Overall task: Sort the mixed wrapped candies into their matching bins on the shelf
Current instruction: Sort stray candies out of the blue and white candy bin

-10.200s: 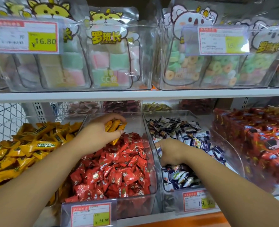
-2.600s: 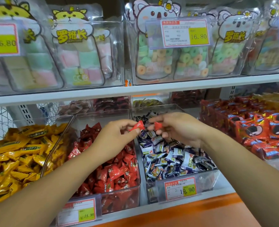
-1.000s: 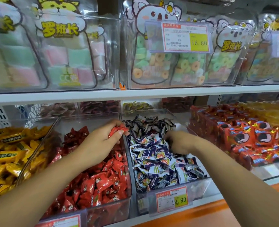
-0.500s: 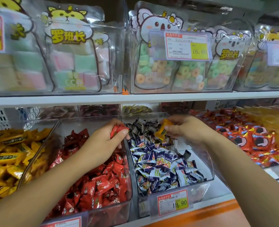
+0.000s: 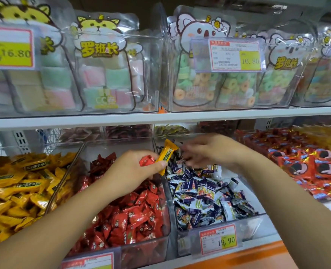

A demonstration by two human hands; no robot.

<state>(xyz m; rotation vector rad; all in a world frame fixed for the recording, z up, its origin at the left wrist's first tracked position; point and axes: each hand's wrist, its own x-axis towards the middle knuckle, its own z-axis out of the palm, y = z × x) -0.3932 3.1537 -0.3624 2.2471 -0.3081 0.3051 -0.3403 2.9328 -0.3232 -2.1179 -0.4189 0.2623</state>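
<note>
**Left hand pinches two strays; right hand hovers bare over the blue bin**

The left hand pinches a yellow candy and a red candy together between thumb and fingers. It holds them over the wall where the red bin meets the blue bin. They are probably bunched so that one trip leftward can drop both. The right hand, blurred, hangs just beside it without touching. Its fingers are loose and spread over the back of the blue pile, with nothing seen in them, likely hunting further misfits. The red pile lies right under the left wrist, so that candy has the shorter way home. The yellow pile sits beyond it, toward the left end of the shelf, whose front edge all three bins line.
</note>
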